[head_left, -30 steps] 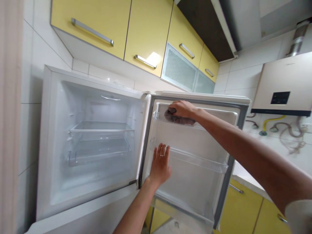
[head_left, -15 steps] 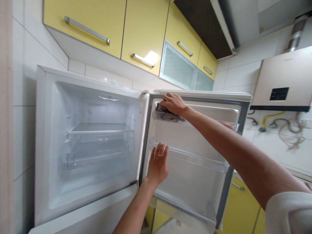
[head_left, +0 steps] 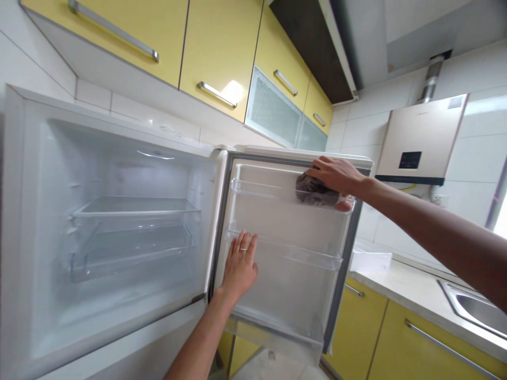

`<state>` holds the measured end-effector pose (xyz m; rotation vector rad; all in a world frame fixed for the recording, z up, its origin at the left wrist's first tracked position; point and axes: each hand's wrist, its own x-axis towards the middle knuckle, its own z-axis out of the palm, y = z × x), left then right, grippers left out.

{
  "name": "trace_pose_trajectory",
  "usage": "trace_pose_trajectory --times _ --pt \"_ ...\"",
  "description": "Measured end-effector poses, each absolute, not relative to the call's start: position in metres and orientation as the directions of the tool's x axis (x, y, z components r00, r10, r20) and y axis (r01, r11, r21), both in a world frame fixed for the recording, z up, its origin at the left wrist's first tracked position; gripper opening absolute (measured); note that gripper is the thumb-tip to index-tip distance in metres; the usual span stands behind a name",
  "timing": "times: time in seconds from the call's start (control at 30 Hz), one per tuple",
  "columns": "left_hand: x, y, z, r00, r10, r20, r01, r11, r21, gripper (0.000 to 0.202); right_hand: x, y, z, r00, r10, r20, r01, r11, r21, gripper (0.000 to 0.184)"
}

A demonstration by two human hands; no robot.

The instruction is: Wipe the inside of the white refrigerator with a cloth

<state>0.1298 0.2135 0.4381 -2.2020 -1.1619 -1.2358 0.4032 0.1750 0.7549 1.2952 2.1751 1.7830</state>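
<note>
My right hand [head_left: 335, 175] grips a dark grey-brown cloth [head_left: 312, 191] inside the top door shelf [head_left: 261, 190], toward its right end. Part of the cloth shows through the clear plastic front. Lower down, my left hand [head_left: 241, 264], with a ring on one finger, has its fingers stretched out at the left part of the middle door shelf [head_left: 301, 255]; whether they press on it I cannot tell. Both shelves belong to the open refrigerator door [head_left: 285, 295], which has a grey seal around its edge.
Left of the door is the open compartment with a glass shelf [head_left: 138, 206] and a clear drawer [head_left: 134, 258]. Yellow cabinets [head_left: 222, 47] hang above. To the right are a water heater [head_left: 422, 140], a counter [head_left: 415, 285] and a sink [head_left: 475, 311].
My right hand has moved with the cloth from the left end of the top door shelf to its right end. My left hand stays near the middle shelf. The view has turned right.
</note>
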Motion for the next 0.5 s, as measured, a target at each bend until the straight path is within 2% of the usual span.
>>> trace_pose_trajectory --times 0.27,0.5 --pt "0.138 0.219 0.434 0.259 0.469 0.845 0.780 -0.617 0.103 0.085 0.416 0.161 0.739 -0.477 0.647 0.595 0.646 -0.202 0.737 0.030" --pt "0.143 0.216 0.437 0.255 0.517 0.817 0.795 -0.593 0.126 0.083 0.375 0.185 0.733 -0.460 0.589 0.664 0.746 -0.149 0.649 0.034"
